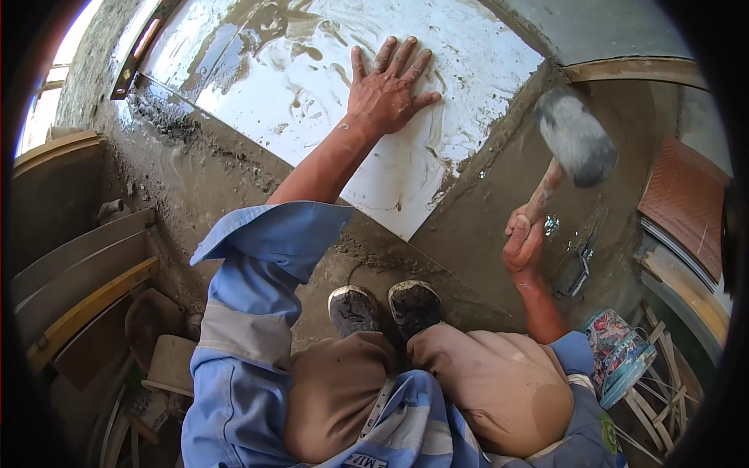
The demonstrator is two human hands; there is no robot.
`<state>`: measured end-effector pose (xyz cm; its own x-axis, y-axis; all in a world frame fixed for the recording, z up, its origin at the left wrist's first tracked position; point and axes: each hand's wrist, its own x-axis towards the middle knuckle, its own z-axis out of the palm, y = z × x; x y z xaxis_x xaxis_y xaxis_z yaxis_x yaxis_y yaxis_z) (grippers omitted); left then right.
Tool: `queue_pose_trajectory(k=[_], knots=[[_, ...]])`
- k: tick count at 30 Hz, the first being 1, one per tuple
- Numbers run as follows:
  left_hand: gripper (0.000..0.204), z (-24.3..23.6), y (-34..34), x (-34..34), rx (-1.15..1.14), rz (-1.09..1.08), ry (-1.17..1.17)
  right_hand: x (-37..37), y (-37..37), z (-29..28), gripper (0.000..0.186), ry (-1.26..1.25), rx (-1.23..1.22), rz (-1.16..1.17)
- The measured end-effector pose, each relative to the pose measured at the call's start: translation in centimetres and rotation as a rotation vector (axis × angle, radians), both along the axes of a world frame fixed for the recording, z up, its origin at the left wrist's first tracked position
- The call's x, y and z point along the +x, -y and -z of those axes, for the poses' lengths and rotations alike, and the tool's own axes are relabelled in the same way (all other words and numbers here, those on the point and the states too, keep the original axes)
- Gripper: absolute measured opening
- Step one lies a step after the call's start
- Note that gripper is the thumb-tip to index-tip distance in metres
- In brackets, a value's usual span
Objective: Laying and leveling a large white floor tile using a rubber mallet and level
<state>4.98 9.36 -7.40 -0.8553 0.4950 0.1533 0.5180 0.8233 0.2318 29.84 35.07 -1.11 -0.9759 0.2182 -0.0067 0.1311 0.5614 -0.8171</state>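
Note:
My left hand point(388, 92) lies flat, fingers spread, on a large white floor tile point(304, 117) smeared with wet grey mortar. In my right hand point(524, 243) is the wooden handle of a mallet point(577, 140) with a big grey-and-black head. That head is raised to the right of the tile's edge, apart from it and slightly blurred. Wet mortar point(499, 195) borders the tile's right side, and rough mortar lumps lie along its left edge.
A spirit level point(140, 51) rests by the tile's far left corner. A trowel point(579, 269) lies in the mortar at right. Boards point(94, 300) and a bucket point(172, 363) stand at left. Reddish tiles point(685, 207), a patterned container point(620, 343) and wood scraps point(667, 374) are at right.

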Motion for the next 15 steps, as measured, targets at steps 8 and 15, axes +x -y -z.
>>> queue_pose_trajectory(k=[8, 15], knots=[[0.077, -0.6, 0.1, -0.3, 0.016, -0.005, 0.019, -2.0, 0.2, -1.3, 0.033, 0.218, 0.305, -0.030], [0.090, -1.3, 0.1, -1.1, -0.022, -0.015, 0.125, -8.9, 1.2, -6.6, 0.035, -0.008, -0.102, 0.105]])
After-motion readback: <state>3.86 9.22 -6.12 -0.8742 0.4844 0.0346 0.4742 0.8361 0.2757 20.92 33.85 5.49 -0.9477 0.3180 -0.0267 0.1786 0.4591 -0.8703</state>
